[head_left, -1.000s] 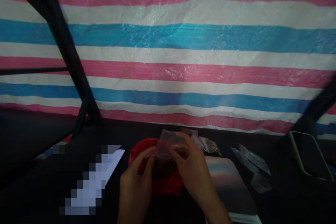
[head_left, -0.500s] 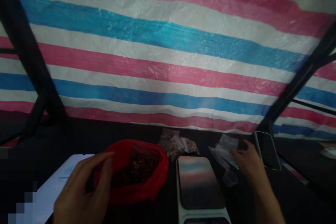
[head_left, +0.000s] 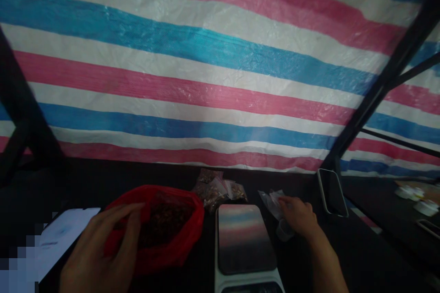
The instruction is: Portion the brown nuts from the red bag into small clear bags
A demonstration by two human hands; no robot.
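My left hand (head_left: 99, 242) hovers at the near left side of a red plastic bag (head_left: 192, 238), its thumb and fingers curved with a gap between them. Inside the bag lies a mass of small brown pieces (head_left: 167, 219), too dark to name. At the right, my right hand (head_left: 299, 215) has its fingers closed at the edge of some clear plastic bags (head_left: 271, 203). A small clear plastic cup (head_left: 285, 230) is just below that hand. Between my hands stands a digital scale (head_left: 245, 238), with nothing on its plate.
Several small filled zip bags (head_left: 220, 190) lie behind the scale. A phone (head_left: 332, 192) leans near the right frame post (head_left: 360, 110). White paper (head_left: 65, 238) lies at the left. Striped sheeting (head_left: 192, 91) hangs behind the black table (head_left: 113, 174). White objects (head_left: 412, 194) sit far right.
My view has turned slightly to the right. My right hand has turned over the clear bags, which look lower and more bunched. My left hand stays beside the red bag.
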